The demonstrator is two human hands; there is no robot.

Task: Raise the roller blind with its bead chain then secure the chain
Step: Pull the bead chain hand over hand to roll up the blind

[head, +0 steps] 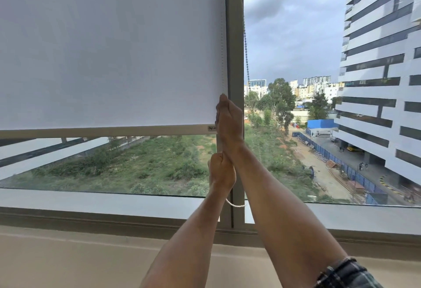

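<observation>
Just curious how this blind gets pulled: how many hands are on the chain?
2. The right hand is higher, by the blind's bottom corner; the left hand is fisted just below it. The chain inside each grip is hidden.

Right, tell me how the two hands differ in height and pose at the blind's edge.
The right hand is the higher one, beside the blind's bottom bar, fingers stretched upward along the window post. The left hand sits below it, under the bar, curled into a fist. The right forearm crosses in from the right with a plaid cuff at its end; the left forearm is bare. Both hands work at the post where the bead chain hangs.
</observation>
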